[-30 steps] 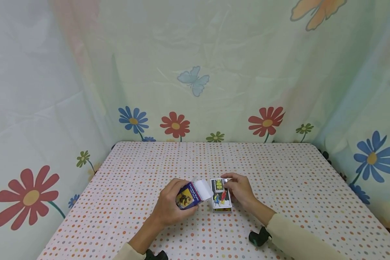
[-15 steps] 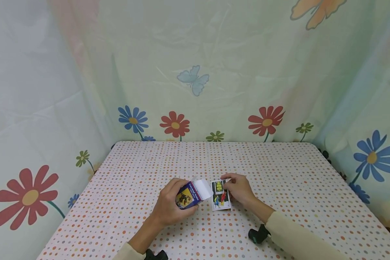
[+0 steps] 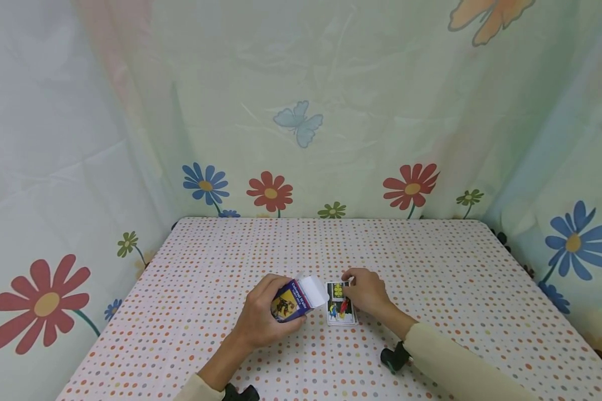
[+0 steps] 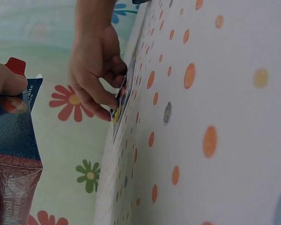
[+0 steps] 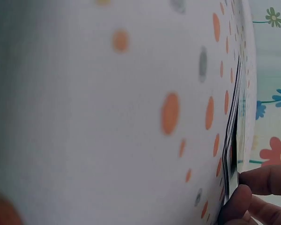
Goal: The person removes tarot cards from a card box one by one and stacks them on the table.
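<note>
Just below the middle of the head view, the person's left hand (image 3: 261, 312) is wrapped around a small blue card box (image 3: 287, 303), tipped at a slant above the tabletop (image 3: 231, 250). The box's end is open, its white flap (image 3: 313, 291) pointing right. Just beside that flap lies a small stack of picture cards (image 3: 340, 314), face up on the spotted cloth. The right hand (image 3: 366, 292) pinches the cards at their upper right edge, thumb and finger closed on it. Over in the right wrist view, at the lower right, a dark gap shows under the top card. Pale sleeves (image 3: 461, 359) come in from the bottom of the frame, and behind it all hangs a flowery curtain (image 3: 361, 83).
</note>
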Motion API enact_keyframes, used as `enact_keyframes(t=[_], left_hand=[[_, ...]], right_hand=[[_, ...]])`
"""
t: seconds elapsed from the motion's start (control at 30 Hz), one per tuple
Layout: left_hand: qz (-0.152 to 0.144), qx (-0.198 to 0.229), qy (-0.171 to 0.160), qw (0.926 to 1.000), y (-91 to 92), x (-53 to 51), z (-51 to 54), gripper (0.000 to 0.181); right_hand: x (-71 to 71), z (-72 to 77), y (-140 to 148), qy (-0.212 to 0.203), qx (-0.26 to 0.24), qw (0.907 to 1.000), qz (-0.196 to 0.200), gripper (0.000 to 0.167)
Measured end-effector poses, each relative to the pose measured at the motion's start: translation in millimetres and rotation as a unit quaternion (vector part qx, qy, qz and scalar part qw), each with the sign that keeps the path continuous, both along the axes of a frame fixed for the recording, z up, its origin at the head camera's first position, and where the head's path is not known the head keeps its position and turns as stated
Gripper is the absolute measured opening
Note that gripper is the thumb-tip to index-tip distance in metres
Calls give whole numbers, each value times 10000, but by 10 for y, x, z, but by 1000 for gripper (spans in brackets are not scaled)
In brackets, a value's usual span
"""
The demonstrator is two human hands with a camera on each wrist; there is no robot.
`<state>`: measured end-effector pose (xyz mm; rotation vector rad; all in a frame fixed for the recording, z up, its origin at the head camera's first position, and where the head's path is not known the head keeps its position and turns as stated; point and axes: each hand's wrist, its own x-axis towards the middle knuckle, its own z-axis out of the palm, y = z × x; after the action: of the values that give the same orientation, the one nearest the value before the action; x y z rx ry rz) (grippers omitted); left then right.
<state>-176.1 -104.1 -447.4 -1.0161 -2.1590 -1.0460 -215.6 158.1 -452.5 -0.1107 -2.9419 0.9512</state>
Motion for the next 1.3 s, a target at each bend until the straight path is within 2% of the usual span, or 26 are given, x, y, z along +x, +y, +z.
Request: enact_keyframes(t=[0.2, 0.5, 0.6, 0.7, 0.83, 0.93, 1.1, 1.3], left_hand=[[21, 17, 34, 10000, 4, -2, 12, 68], [44, 17, 48, 10000, 1, 1, 25, 67], [59, 0, 70, 10000, 0, -3, 22, 67], [57, -4, 97, 9999, 1, -12, 15, 67], [50, 0, 112, 9999, -3, -14, 19, 66], [40, 5, 116, 9999, -7, -9, 26, 67], [22, 45, 102, 9999, -12, -4, 36, 69], [34, 62, 137, 9999, -15, -12, 29, 68]], right_hand=[[-20, -15, 12, 2, 280, 9996, 60, 25], [8, 13, -5, 78, 153, 9998, 104, 28], [33, 42, -33, 105, 252, 9995, 149, 38], [65, 67, -69, 93, 569, 9979, 280, 53], [103, 79, -132, -124, 968, 9941, 466, 69], [125, 106, -196, -307, 1227, 9900, 623, 73], [139, 135, -275, -489, 1609, 9819, 872, 71], [128, 117, -302, -518, 1805, 9780, 912, 61]])
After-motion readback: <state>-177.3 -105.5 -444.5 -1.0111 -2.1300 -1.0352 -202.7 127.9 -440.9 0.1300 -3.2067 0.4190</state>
